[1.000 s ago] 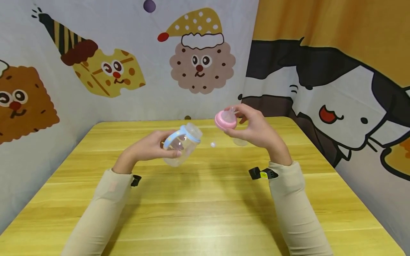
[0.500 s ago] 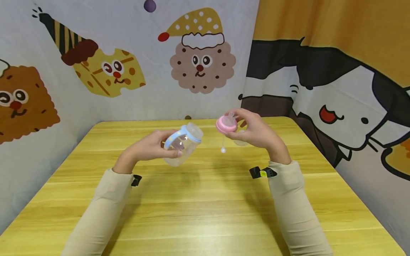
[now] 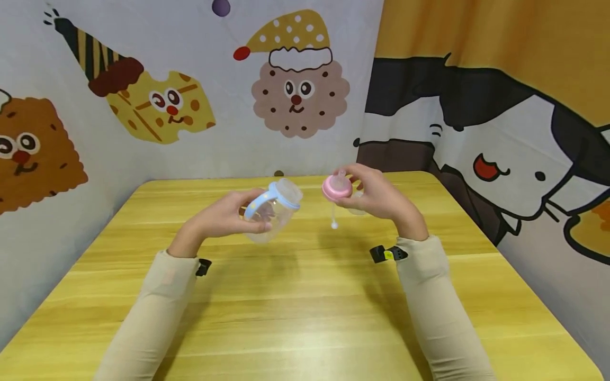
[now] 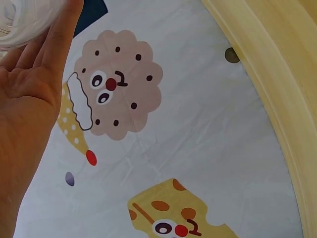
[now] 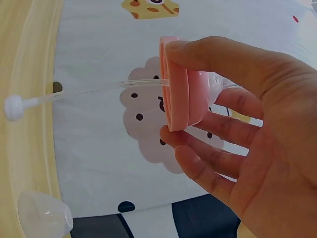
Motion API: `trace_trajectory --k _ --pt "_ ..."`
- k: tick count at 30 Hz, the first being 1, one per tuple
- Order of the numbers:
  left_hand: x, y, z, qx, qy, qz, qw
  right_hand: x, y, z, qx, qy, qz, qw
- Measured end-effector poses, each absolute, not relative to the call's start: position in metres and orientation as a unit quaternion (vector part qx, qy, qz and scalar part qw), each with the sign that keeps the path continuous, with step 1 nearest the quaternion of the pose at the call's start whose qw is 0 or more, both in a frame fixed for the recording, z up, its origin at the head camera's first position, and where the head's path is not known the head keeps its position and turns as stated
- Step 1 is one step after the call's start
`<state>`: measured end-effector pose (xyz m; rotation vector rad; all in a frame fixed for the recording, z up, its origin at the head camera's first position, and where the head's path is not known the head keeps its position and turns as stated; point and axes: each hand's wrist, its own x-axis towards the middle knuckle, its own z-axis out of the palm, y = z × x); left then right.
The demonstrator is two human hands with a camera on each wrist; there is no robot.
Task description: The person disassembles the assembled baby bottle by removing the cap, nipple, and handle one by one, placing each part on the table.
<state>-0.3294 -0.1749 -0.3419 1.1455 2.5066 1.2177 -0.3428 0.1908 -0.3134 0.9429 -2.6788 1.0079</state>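
Note:
My left hand (image 3: 229, 214) grips a clear bottle (image 3: 281, 214) with a blue handle ring, tilted with its open-looking neck up to the right. In the left wrist view only part of the bottle (image 4: 25, 20) shows, at the top left corner beside the palm (image 4: 29, 94). My right hand (image 3: 381, 196) pinches a pink collar (image 3: 334, 189) with a clear nipple, to the right of the bottle and apart from it. From the collar (image 5: 185, 89), a clear straw (image 5: 94, 89) with a white weighted end (image 5: 15, 107) extends; my right thumb and fingers (image 5: 223, 124) hold the rim.
A clear dome-shaped cap (image 5: 44, 215) stands on the wooden table (image 3: 286, 296), partly hidden behind my right hand in the head view. A patterned cloth (image 3: 190, 32) hangs along the table's far edge, and a cow-print curtain (image 3: 514, 137) hangs at the right.
The straw's white end, seen left of the collar a second ago, now hangs below it. My right hand has lowered slightly with the collar. The bottle has barely moved in my left hand.

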Motion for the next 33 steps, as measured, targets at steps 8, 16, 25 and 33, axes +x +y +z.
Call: trace_trajectory --k 8,16,25,33 --pt "-0.323 -0.184 -0.339 0.379 0.831 0.404 0.047 -0.343 0.182 -0.322 0.3 -0.901 0.308 0.053" --pt "-0.324 -0.183 -0.33 0.381 0.834 0.397 0.041 -0.337 0.192 -0.326 0.301 -0.891 0.339 0.029" --pt "-0.322 -0.185 -0.329 0.38 0.833 0.398 0.049 -0.336 0.204 -0.332 0.301 -0.895 0.33 0.003" --pt "-0.323 -0.184 -0.33 0.383 0.828 0.406 0.054 -0.333 0.213 -0.33 0.297 -0.901 0.315 0.002"
